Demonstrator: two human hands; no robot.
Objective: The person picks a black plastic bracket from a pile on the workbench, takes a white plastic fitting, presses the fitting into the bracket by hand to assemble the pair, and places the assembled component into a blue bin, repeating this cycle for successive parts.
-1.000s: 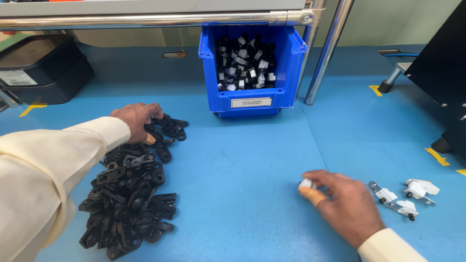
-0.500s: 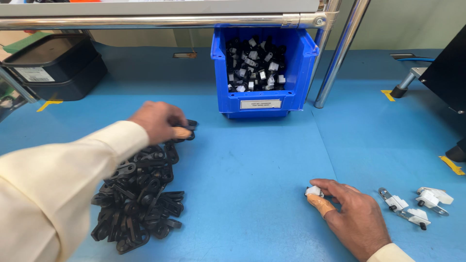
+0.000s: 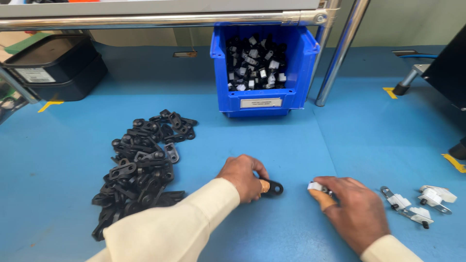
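My left hand (image 3: 242, 177) rests low on the blue table and pinches a flat black plastic bracket (image 3: 273, 188) with a round hole, its end sticking out to the right. My right hand (image 3: 354, 213) lies a short way to the right, fingers closed on a small white-and-metal clip part (image 3: 315, 187). The bracket and the clip are a small gap apart. A heap of the same black brackets (image 3: 141, 165) lies to the left of my left arm.
A blue bin (image 3: 264, 99) of black-and-white small parts stands at the back centre, beside a slanted metal post (image 3: 340, 53). Three white-and-metal clip assemblies (image 3: 420, 204) lie at the right. Black trays (image 3: 53, 68) sit back left. A dark machine (image 3: 446, 68) stands at the right edge.
My left hand left the far end of the bracket heap and came down to the middle with one bracket, close to my right hand, which stayed put with its clip part.
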